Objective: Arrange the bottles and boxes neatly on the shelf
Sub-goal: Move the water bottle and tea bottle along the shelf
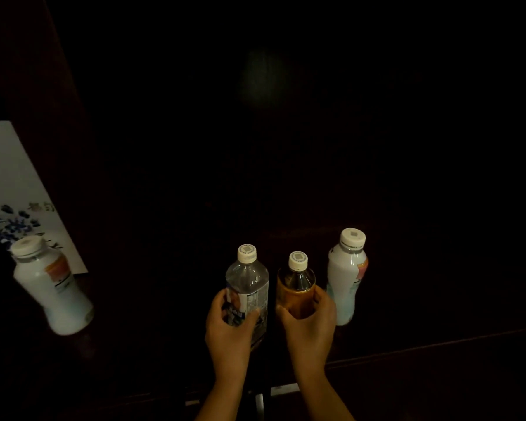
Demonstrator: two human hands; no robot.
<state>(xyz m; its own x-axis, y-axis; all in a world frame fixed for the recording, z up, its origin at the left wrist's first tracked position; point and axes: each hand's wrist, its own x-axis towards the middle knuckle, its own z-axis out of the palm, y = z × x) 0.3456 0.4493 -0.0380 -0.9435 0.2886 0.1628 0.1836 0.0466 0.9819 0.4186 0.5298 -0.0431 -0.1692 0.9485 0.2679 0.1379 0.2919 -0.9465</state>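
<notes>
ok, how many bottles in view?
4. White bottle far left by the painted panel; clear bottle in the left hand; amber bottle in the right hand; white bottle right. The dark shelf may hide more.

dark shelf (438,338), four upright bottles (346,278)

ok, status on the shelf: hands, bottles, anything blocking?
Left hand gripping clear bottle; right hand gripping amber bottle. White bottle upright close right; another white bottle far left. Nothing blocking; boxes not visible, dim.
</notes>
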